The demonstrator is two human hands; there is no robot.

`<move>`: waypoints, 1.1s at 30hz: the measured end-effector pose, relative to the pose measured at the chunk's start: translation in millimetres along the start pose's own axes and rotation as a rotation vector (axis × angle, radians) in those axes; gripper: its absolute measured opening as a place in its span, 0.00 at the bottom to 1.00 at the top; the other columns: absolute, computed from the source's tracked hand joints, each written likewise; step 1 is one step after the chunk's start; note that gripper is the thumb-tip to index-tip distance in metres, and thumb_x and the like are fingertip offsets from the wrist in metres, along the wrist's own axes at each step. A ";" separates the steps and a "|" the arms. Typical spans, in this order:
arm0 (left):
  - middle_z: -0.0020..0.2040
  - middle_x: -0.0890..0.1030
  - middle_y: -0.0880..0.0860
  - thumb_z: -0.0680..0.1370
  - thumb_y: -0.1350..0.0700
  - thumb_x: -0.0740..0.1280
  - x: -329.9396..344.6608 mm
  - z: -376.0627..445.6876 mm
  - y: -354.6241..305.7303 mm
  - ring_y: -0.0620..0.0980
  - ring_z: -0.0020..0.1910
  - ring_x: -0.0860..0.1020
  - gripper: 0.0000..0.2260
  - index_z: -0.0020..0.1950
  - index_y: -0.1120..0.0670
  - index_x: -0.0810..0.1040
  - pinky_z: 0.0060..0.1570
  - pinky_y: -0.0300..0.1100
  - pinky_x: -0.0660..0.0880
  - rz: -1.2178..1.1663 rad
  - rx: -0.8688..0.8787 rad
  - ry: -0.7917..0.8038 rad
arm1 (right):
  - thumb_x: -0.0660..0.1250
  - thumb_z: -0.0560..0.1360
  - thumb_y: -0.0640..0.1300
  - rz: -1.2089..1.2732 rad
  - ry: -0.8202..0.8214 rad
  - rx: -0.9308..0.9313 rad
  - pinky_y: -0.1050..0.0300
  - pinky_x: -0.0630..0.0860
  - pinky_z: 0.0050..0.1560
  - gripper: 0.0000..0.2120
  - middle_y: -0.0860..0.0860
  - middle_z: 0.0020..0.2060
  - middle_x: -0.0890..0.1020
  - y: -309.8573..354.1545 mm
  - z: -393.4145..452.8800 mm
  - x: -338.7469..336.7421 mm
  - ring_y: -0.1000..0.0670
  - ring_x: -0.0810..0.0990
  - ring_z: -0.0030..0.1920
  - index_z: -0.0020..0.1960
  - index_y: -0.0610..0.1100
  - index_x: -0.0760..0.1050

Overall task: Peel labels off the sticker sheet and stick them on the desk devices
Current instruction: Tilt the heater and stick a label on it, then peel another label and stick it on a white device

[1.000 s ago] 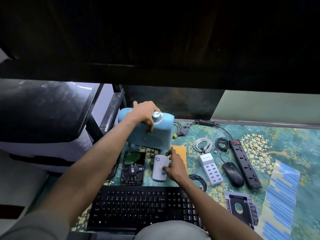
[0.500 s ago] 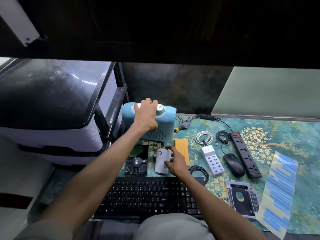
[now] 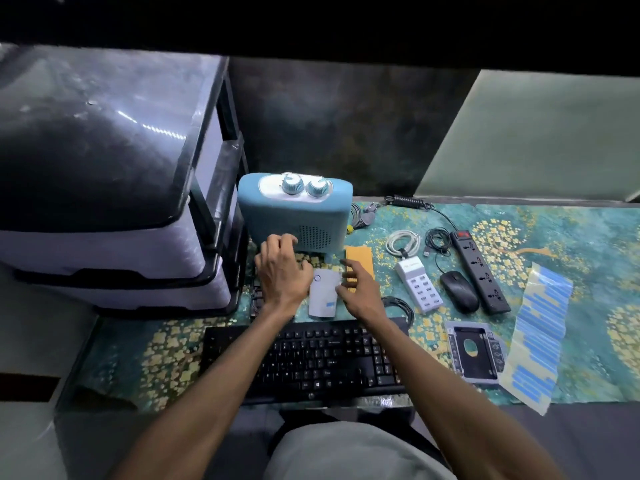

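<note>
Two bare hands are working mid-frame: the left hand is hovering with its fingers spread loose before one boxy blue plastic heater with two ribbed knobs, while the right hand is lying with fingers apart on one smooth white rounded device, which is already wearing a small blue label. At the right of the frame one glossy, curling sticker sheet is lying on the flowered desk mat, rows of blue strips across it. Between them are sitting one black keyboard, one matte black mouse, one long black power strip, one white many-port charger and one ridged orange pad.
</note>
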State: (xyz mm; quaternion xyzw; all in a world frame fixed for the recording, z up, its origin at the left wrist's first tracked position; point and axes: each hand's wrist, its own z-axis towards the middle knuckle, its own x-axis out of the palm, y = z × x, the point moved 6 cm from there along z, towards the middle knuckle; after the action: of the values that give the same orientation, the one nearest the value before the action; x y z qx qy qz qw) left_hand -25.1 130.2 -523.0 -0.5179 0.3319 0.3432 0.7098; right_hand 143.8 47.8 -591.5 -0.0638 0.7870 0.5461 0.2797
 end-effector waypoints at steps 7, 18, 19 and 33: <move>0.41 0.79 0.50 0.68 0.59 0.73 42.3 -36.6 -8.8 0.50 0.40 0.78 0.06 0.43 0.54 0.79 0.42 0.46 0.78 -0.249 -0.017 0.362 | 0.72 0.77 0.43 0.075 -0.116 0.028 0.58 0.79 0.47 0.15 0.52 0.49 0.82 -8.8 -20.1 -21.0 0.53 0.83 0.47 0.63 0.48 0.77; 0.39 0.84 0.52 0.71 0.60 0.72 50.4 -112.0 -70.0 0.50 0.40 0.81 0.02 0.43 0.56 0.82 0.42 0.43 0.78 -0.276 -0.092 0.352 | 0.70 0.77 0.41 0.128 -0.166 -0.011 0.62 0.77 0.44 0.09 0.53 0.43 0.84 -48.4 -85.0 -83.3 0.59 0.81 0.43 0.57 0.47 0.80; 0.39 0.84 0.52 0.71 0.60 0.72 53.1 -121.7 -83.5 0.50 0.40 0.81 0.02 0.42 0.56 0.82 0.42 0.43 0.78 -0.286 -0.078 0.365 | 0.70 0.77 0.40 0.134 -0.185 -0.018 0.63 0.77 0.44 0.09 0.53 0.43 0.83 -55.1 -91.9 -95.0 0.61 0.81 0.43 0.56 0.46 0.80; 0.37 0.83 0.50 0.70 0.60 0.73 112.4 -262.0 -214.2 0.48 0.39 0.82 0.03 0.41 0.53 0.83 0.43 0.42 0.79 -0.284 0.063 0.747 | 0.71 0.73 0.46 -0.100 -0.362 0.615 0.44 0.66 0.70 0.29 0.37 0.74 0.59 -237.2 -212.2 -231.3 0.34 0.60 0.72 0.72 0.60 0.71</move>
State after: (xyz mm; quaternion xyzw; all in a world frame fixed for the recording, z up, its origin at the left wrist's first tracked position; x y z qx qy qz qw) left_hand 183.8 -154.8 -571.0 -0.6258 0.5026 0.0194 0.5962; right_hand 354.7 -283.4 -616.7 0.0828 0.8483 0.2717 0.4468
